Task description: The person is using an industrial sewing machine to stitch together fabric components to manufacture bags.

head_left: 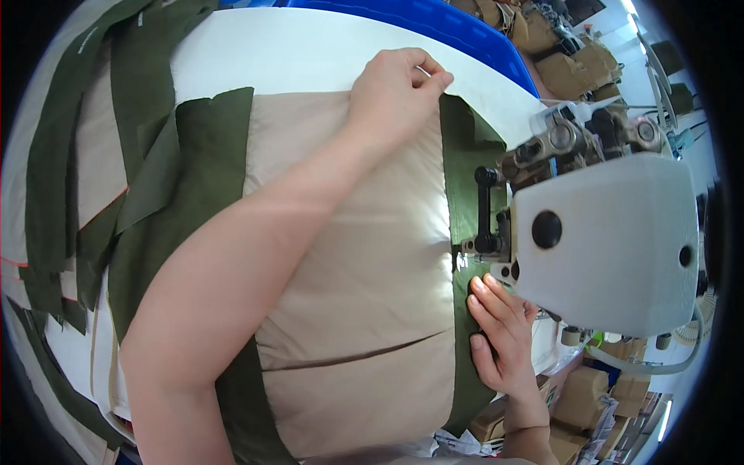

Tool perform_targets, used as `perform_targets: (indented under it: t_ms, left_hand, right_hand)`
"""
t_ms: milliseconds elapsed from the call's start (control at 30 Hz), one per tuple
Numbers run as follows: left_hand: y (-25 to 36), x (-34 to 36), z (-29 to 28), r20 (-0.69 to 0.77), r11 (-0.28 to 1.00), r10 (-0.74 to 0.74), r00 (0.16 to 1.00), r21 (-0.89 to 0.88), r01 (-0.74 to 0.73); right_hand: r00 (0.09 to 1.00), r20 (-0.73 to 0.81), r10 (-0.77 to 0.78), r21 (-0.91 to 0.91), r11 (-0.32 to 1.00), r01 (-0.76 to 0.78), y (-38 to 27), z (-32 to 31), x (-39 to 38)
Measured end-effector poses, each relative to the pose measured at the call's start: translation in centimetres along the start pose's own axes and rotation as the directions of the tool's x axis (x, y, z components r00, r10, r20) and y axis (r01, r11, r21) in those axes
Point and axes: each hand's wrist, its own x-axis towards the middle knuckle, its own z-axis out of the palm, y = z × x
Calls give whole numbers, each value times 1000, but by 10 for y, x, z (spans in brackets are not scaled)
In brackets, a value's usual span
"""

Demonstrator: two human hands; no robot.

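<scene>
Left hand: your left hand reaches far over the work and pinches the far end of the green strip between closed fingers, at the edge of the white table.
Right hand: your right hand lies flat and open on the near part of the same green strip, fingers together, fingertips just beside the presser foot.
Work piece: the beige padded panel lies across the table under your left forearm; the green strip runs along its right edge, a wider green band along its left edge.
Machine: the white sewing machine head stands on the right, touching nothing but the strip under its foot.
Container: a blue plastic crate is far behind the table; what is in it, you cannot tell.
Stack: more beige and green cut pieces lie on the left.
Packages: brown cardboard boxes are near right, below the machine; other brown bundles are far right.
</scene>
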Motion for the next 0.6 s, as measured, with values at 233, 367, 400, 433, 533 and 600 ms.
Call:
perform_targets:
  t_ms: [233,367,400,433,533,600]
  left_hand:
    - [-14,-4,-27,204,978,198,959,-108,-179]
    - [31,-37,-37,207,967,168,964,156,-202]
    - [55,-61,-34,177,983,112,978,127,-135]
    - [65,-87,-35,116,968,148,982,186,-167]
    - [80,-176,-41,93,884,161,983,430,-186]
    - [106,-221,-47,106,790,70,992,601,-120]
  right_hand:
    - [984,-52,-171,17,985,172,4,0,7]
    - [981,-84,-177,-11,984,177,10,3,0]
    - [980,-91,-176,-41,984,173,13,3,-3]
    - [972,-106,-209,-60,977,203,15,6,-3]
    - [964,-152,-219,-70,975,211,16,12,-5]
    - [951,-193,-243,-60,970,236,17,13,-8]
